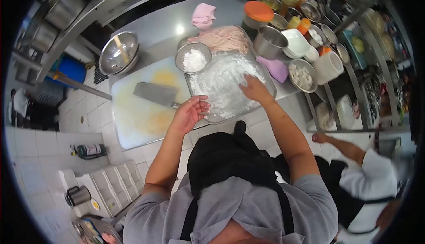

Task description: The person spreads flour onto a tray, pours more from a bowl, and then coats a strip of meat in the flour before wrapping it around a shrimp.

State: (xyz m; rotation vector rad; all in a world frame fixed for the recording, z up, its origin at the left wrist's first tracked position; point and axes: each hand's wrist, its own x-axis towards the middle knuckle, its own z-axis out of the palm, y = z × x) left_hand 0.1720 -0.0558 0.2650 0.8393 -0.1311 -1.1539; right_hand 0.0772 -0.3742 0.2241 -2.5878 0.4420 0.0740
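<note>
My right hand (255,88) reaches over a metal tray (215,121) spread with white flour (226,82); its fingers are stretched out and hold nothing. Palm up, with loosely bent fingers, my left hand (191,112) hovers at the tray's near left edge, white powder on its fingertips. Beside it, a wide cleaver (155,93) lies on the stained white cutting board (126,131), its handle partly hidden by that hand. A metal bowl (179,59) of white powder rests on the tray's upper left. Behind the flour lies a heap of thin, pale raw meat (226,39).
Pink cloths (203,15) lie behind and right of the tray. A metal bowl (118,49) with a wooden-handled tool stands at left. Pots, an orange-lidded tub (258,11) and several containers crowd the right. A co-worker (369,177) stands at lower right.
</note>
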